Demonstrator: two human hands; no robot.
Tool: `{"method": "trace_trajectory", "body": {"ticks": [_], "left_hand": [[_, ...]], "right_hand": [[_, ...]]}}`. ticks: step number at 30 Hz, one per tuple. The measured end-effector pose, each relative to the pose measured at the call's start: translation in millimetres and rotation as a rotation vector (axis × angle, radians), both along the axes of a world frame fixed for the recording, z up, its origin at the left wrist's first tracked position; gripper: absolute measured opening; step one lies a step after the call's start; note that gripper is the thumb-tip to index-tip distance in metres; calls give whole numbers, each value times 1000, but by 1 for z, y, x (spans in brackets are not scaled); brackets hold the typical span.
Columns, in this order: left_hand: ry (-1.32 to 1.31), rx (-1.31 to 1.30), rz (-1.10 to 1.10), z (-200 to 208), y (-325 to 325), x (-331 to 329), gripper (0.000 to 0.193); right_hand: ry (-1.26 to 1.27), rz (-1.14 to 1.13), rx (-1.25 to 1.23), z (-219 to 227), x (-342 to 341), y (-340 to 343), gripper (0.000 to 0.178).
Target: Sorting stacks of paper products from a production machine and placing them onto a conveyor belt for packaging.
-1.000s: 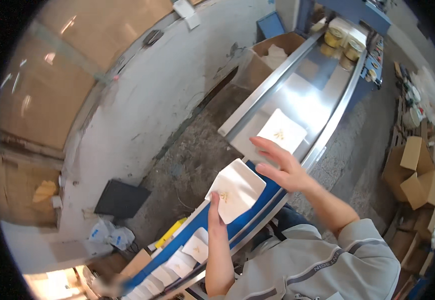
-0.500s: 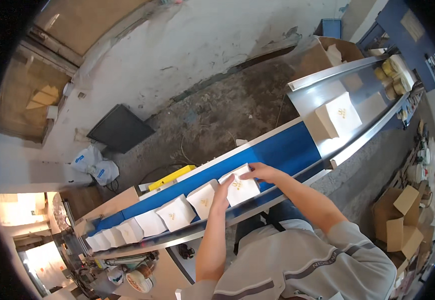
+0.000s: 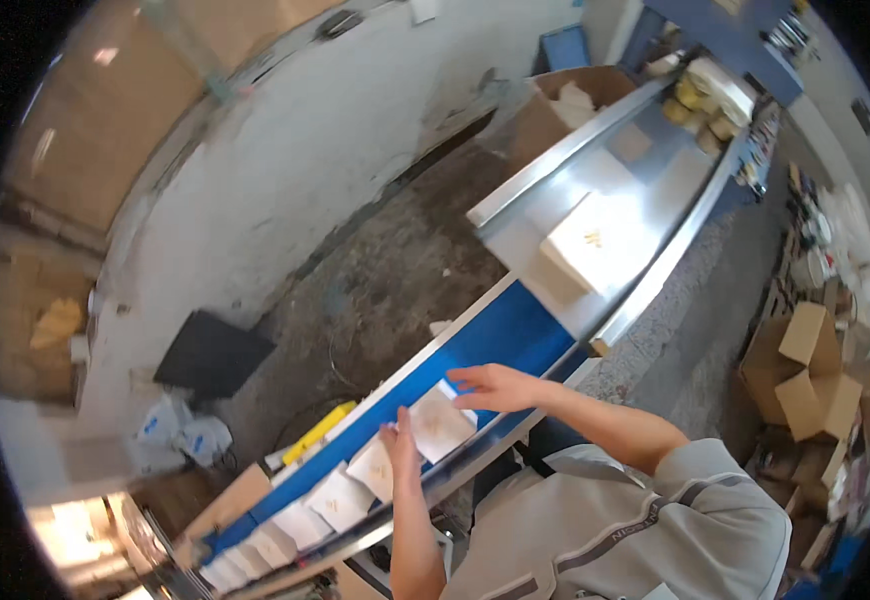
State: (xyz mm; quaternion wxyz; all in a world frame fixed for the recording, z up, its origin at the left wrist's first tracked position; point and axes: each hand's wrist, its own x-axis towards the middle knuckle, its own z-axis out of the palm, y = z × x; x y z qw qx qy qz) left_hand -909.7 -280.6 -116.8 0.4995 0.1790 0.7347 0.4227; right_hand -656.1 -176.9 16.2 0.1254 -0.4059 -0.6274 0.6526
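Observation:
A square white pack of what looks like stacked napkins, with a faint print on top, lies on the blue conveyor belt. At its left side is my left hand, thumb raised and fingers apart. My right hand reaches over its upper right corner with fingers stretched out; whether they touch it I cannot tell. Further left along the belt, similar white packs with gold prints lean in a row. On the steel table at the belt's right end sits a larger white stack, also gold-printed.
Rolls of yellowish tape lie at the steel table's far end. Behind it stands an open carton. A yellow bar runs along the belt's far side. Opened cardboard boxes are piled on the right.
My hands have loosened from the white pack, which lay tilted between them and now lies flatter against the row. The view has turned, so the steel table appears further left.

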Motion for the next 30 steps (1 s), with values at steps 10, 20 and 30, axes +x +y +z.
{"method": "trace_trajectory", "body": {"ticks": [10,20,30], "left_hand": [[-358,256,-304,120,114,171,68],[-870,252,-293,150,161,251,69],[-888,297,-125,124,95,110,73]], "right_hand": [[-123,-878,352,67,262,129,66],[-108,-371,204,40,186,88,81],[111,-645,-156,4,70,40,69]]}}
